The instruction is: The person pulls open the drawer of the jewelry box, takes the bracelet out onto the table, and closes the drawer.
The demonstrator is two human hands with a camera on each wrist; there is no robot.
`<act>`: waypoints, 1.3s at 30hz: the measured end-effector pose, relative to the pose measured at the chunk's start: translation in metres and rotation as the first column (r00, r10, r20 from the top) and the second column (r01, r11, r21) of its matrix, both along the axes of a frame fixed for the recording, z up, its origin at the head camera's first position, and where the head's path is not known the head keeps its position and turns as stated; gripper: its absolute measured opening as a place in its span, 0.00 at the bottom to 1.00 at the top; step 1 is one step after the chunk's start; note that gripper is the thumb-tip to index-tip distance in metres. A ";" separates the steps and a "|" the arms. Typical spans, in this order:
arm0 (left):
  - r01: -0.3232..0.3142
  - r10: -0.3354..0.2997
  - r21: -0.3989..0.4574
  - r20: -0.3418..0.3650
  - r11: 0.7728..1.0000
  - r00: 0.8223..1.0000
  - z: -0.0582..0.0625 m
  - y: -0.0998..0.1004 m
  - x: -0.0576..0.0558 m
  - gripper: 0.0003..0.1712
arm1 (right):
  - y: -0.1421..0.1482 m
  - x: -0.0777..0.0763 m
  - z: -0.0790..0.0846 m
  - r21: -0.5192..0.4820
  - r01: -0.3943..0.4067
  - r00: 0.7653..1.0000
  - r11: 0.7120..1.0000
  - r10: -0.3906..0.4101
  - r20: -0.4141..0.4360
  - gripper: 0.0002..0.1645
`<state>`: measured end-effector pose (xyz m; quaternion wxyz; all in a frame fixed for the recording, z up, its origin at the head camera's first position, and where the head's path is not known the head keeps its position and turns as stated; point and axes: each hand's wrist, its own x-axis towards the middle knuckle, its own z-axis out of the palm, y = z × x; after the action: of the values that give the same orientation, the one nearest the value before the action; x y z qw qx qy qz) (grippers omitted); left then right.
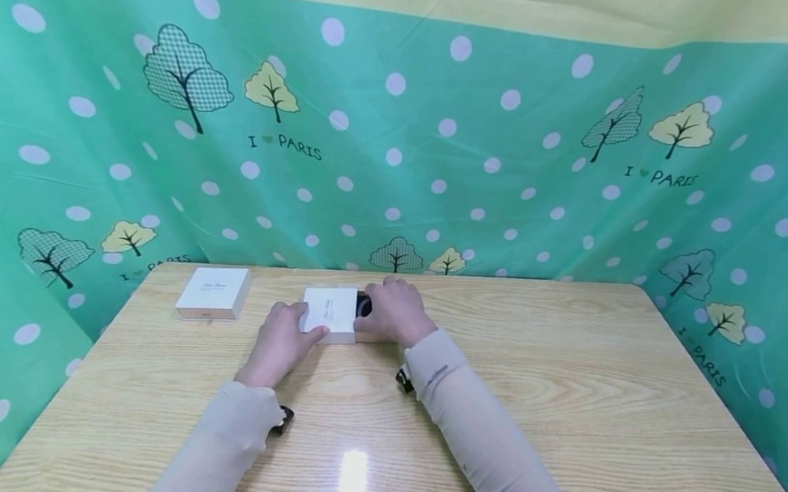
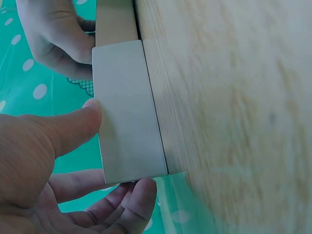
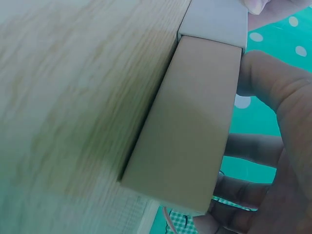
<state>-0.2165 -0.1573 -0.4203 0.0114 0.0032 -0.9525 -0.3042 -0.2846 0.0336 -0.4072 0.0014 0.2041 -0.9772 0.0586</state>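
- Nearest the head camera: left sleeve (image 1: 210, 450) at 7 o'clock, right sleeve (image 1: 489, 445) at 5 o'clock.
- Left hand (image 1: 281, 346): grasping, thumb and fingers about a white cover (image 1: 329, 309), toward 7 o'clock from centre, near the far edge of the bench (image 1: 562, 421).
- Right hand (image 1: 395, 309): grasping a tan tray (image 3: 183, 117), projecting from the cover toward 3 o'clock; dark item (image 1: 363, 304) partly visible within.
- Possible faults, by judgement: dark item spilled by a sudden jerk or tilt; tray jammed by an askew pull; cover wall dented by too hard a pinch.
- Count: two hands, two sleeves, one cover, one tray, at least one dark item, one separate white box (image 1: 214, 290) near 8 o'clock, untouched, one bench, one curtain (image 1: 406, 120) at 12 o'clock.
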 end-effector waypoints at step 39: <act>-0.007 0.007 -0.011 -0.009 1.000 1.000 -0.003 0.000 -0.002 0.38 | 0.026 0.014 0.013 -0.190 0.063 0.994 0.980 -0.079 -0.073 0.35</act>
<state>-0.2187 -0.1574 -0.4238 0.0169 0.0051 -0.9541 -0.2989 -0.2703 0.0596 -0.3946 0.0619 0.1702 -0.9731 0.1422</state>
